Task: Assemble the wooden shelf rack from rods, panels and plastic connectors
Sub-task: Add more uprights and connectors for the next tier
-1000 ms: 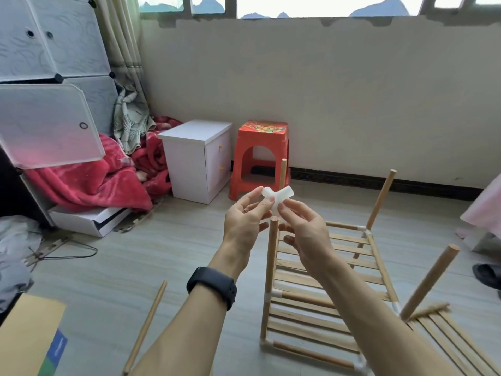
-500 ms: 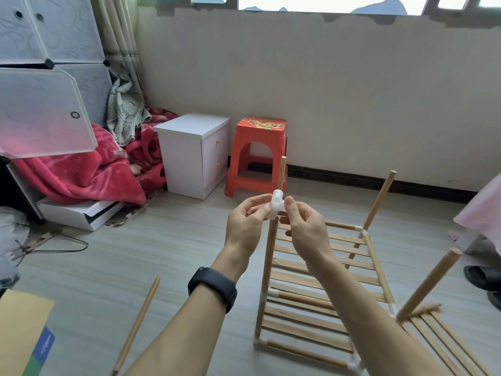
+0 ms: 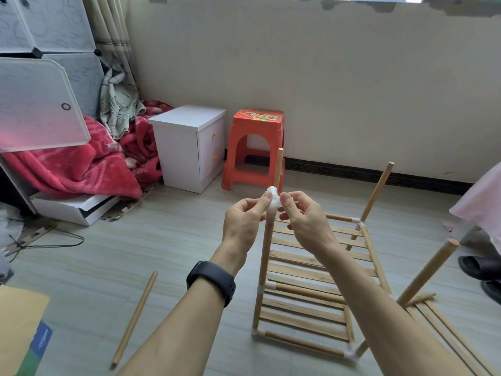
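Both hands pinch one white plastic connector (image 3: 272, 199) from two sides: the left hand (image 3: 244, 222) with thumb and fingertips closed on it, the right hand (image 3: 303, 221) the same. The connector sits on the top of an upright rod (image 3: 265, 248) of the half-built shelf rack (image 3: 311, 283), which lies on the floor (image 3: 135, 253). Left of the rack, one loose rod (image 3: 134, 318) lies on the floor. Behind the rack stands an orange stool (image 3: 256, 147).

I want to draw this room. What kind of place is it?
Probably a spare room at home, used for storage. A red blanket is heaped beside a white cabinet and a red stool, with a window above.
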A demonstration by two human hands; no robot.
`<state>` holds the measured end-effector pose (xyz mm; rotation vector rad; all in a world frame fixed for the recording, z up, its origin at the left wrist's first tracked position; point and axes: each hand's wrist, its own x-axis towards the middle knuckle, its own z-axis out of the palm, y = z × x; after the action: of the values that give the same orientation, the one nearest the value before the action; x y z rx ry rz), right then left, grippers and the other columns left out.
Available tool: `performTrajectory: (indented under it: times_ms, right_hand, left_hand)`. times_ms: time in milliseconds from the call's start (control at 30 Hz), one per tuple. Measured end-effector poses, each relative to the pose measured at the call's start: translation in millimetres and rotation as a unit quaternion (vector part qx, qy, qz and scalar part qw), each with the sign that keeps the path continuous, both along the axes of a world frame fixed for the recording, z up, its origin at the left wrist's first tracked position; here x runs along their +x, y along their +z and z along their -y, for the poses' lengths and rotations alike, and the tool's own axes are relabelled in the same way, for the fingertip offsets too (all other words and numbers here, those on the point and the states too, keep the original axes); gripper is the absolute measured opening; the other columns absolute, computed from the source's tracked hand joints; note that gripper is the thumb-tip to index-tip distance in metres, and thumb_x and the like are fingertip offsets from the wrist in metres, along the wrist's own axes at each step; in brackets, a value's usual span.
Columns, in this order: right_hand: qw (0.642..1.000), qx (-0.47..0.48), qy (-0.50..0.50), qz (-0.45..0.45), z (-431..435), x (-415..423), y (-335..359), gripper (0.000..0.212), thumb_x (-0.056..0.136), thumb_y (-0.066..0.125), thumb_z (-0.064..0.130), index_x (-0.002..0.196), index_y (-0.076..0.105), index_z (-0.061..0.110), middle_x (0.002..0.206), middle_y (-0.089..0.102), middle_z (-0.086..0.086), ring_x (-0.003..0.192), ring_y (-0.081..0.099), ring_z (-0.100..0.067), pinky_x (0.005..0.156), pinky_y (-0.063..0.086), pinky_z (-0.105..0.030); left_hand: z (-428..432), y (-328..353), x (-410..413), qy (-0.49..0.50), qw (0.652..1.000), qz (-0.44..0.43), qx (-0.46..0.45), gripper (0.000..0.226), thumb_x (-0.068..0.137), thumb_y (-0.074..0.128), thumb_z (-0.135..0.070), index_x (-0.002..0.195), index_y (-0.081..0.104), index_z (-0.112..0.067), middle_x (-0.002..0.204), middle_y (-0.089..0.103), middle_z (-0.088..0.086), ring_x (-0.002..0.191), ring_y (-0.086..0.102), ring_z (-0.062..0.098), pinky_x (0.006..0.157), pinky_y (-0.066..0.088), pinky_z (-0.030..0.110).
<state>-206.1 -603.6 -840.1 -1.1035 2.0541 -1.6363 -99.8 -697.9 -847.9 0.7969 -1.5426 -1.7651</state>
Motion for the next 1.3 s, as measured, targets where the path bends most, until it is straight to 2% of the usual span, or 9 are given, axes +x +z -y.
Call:
performTrajectory:
  times_ms: [200,467,633,700,833,1067,1133,1233,1300]
  right_hand:
    - [0.999,-0.036,-0.038,0.003,-2.0,7.8,-10.0,0.029,0.101,0.054,0.045,0.102,0.068,0.02,0.087,0.072,0.001,0.08,0.069,-0.011,0.073,0.057,-0.031]
    - [0.997,-0.041,-0.06,-0.005,-2.6,13.1,-11.4,0.03,0.103,0.053,0.043,0.097,0.07,0.019,0.081,0.071,-0.002,0.079,0.068,-0.019,0.079,0.058,-0.046]
    - [0.997,-0.036,-0.064,0.003,-5.9,15.8,-13.9,0.028,0.102,0.053,0.047,0.096,0.069,0.024,0.079,0.072,-0.001,0.076,0.069,-0.015,0.076,0.059,-0.044]
    - [0.998,-0.033,-0.061,-0.001,-6.7,16.6,-13.6,0.029,0.101,0.053,0.048,0.097,0.069,0.024,0.078,0.072,0.0,0.073,0.068,-0.011,0.072,0.057,-0.039]
    - [0.997,-0.033,-0.065,0.001,-8.2,23.1,-11.4,0.03,0.102,0.051,0.047,0.098,0.067,0.023,0.076,0.071,0.001,0.069,0.068,-0.007,0.068,0.054,-0.031]
    - [0.988,0.138,-0.041,-0.06,-17.0,46.2,-29.7,0.037,0.1,0.041,0.063,0.097,0.055,0.029,0.088,0.069,0.003,0.08,0.067,-0.013,0.074,0.057,-0.038]
    - [0.951,0.269,0.029,-0.15,-20.3,51.2,-54.3,0.033,0.1,0.047,0.058,0.101,0.058,0.027,0.092,0.07,0.005,0.082,0.067,-0.012,0.078,0.058,-0.036]
    - [0.809,0.493,0.172,-0.269,-19.1,58.4,-93.6,0.04,0.094,0.051,0.055,0.12,0.058,0.025,0.116,0.065,0.001,0.1,0.062,-0.018,0.089,0.054,-0.038]
    - [0.747,0.557,0.222,-0.289,-11.5,63.7,-118.3,0.045,0.092,0.049,0.054,0.124,0.059,0.025,0.127,0.062,-0.002,0.111,0.059,-0.024,0.095,0.051,-0.04]
  left_hand:
    - [-1.2,0.4,-0.2,0.0,1.0,0.008,-0.003,0.037,0.082,0.078,-0.05,0.099,0.073,-0.018,0.093,0.078,-0.003,0.089,0.074,0.01,0.076,0.05,0.025]
    - [-7.7,1.3,-2.0,0.008,1.0,0.016,0.019,0.036,0.082,0.078,-0.049,0.099,0.074,-0.017,0.092,0.079,-0.002,0.088,0.074,0.009,0.068,0.044,0.02]
    - [-6.6,3.3,4.5,-0.006,1.0,0.025,-0.007,0.033,0.082,0.079,-0.047,0.094,0.074,-0.016,0.086,0.078,-0.007,0.08,0.074,0.005,0.049,0.044,0.005]
    - [-5.2,7.6,7.6,-0.018,0.999,0.044,-0.022,0.034,0.081,0.079,-0.05,0.093,0.074,-0.019,0.087,0.078,-0.007,0.082,0.075,0.01,0.055,0.048,0.01]
    - [-2.1,10.5,7.9,-0.02,0.996,0.071,-0.047,0.033,0.083,0.079,-0.048,0.091,0.074,-0.017,0.092,0.076,-0.003,0.092,0.073,0.018,0.089,0.058,0.034]
    - [20.7,-1.9,34.2,-0.109,0.974,0.154,-0.125,0.039,0.101,0.045,-0.057,0.113,0.067,-0.027,0.113,0.07,-0.008,0.102,0.064,0.008,0.075,0.046,0.023]
    - [38.5,-31.5,60.3,-0.1,0.954,0.232,-0.159,0.04,0.1,0.048,-0.056,0.116,0.066,-0.025,0.113,0.068,-0.007,0.104,0.063,0.01,0.084,0.049,0.027]
    - [64.6,-101.7,117.0,-0.109,0.901,0.384,-0.169,0.031,0.098,0.055,-0.045,0.122,0.062,-0.027,0.116,0.066,-0.008,0.103,0.059,0.009,0.084,0.042,0.018]
    - [75.3,-151.8,159.2,-0.101,0.877,0.453,-0.125,0.035,0.099,0.052,-0.041,0.127,0.059,-0.022,0.121,0.065,-0.004,0.105,0.059,0.013,0.09,0.044,0.023]
